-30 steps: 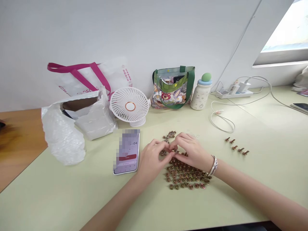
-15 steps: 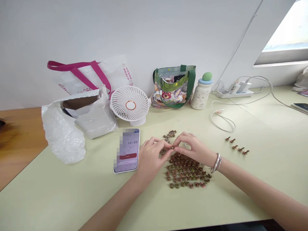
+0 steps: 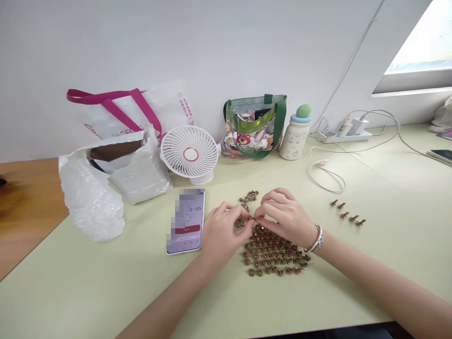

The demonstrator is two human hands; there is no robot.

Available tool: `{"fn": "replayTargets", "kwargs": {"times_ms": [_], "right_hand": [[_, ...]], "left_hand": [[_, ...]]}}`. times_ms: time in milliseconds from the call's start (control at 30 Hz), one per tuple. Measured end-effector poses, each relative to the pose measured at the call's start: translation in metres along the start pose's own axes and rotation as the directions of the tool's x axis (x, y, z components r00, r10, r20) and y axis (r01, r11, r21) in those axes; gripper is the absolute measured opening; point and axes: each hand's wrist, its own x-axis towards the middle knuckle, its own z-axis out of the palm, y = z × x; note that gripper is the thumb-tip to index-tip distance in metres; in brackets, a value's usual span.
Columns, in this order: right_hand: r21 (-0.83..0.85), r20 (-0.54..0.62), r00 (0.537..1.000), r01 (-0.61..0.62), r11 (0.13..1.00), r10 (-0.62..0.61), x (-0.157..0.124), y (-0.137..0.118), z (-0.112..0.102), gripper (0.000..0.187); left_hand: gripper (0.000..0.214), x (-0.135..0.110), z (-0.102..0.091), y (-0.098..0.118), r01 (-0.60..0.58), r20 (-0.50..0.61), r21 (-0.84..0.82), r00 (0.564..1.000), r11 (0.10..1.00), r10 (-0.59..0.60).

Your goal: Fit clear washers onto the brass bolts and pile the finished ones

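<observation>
My left hand [image 3: 226, 230] pinches a small copper-coloured bolt [image 3: 252, 218] between thumb and index finger. From the other side, the fingertips of my right hand [image 3: 286, 212] close on the same bolt, whose details are too small to make out. Below both hands lies a dense group of similar bolts [image 3: 271, 259], many standing on their heads in rough rows. Just behind the fingers is a loose cluster of small metal pieces [image 3: 252, 195]. Several bolts [image 3: 353, 219] lie apart on the right side of the table.
Left of my hand lies a phone [image 3: 189, 226]. Behind it stand a white fan [image 3: 190, 154], an opened plastic mailer [image 3: 95, 197] and a white tote [image 3: 173, 103]. A green-trimmed bag [image 3: 254, 129], a bottle [image 3: 295, 139] and a power strip [image 3: 330, 138] with cables line the wall.
My right hand has turned slightly, with its fingers raised and curled more over the bolt. My left hand has barely moved and keeps its pinch.
</observation>
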Motion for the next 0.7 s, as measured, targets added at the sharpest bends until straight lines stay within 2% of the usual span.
{"fn": "replayTargets", "kwargs": {"times_ms": [100,200,333,533,700], "right_hand": [[-0.008,-0.001,0.994,0.111,0.994,-0.111,0.000,0.002,-0.001,0.015],[0.014,0.020,0.992,0.127,0.992,-0.127,0.000,0.001,-0.001,0.019],[0.073,0.094,0.995,0.031,0.997,-0.037,-0.001,-0.001,-0.002,0.018],[0.184,0.126,0.988,-0.114,0.976,0.092,-0.001,0.007,-0.005,0.016],[0.061,0.166,0.962,-0.229,0.972,0.216,-0.006,0.032,-0.008,0.016]], "left_hand": [[0.004,-0.001,-0.001,0.003,0.001,0.000,-0.008,1.000,1.000,-0.001],[0.004,-0.002,-0.001,0.004,0.000,-0.019,-0.006,1.000,1.000,0.000],[0.004,-0.001,-0.001,0.003,-0.013,-0.047,0.004,0.999,1.000,0.013],[0.005,0.000,-0.003,0.000,-0.009,-0.072,0.013,0.997,1.000,0.010],[0.003,0.000,-0.004,0.000,-0.021,-0.060,0.004,0.998,1.000,0.021]]}}
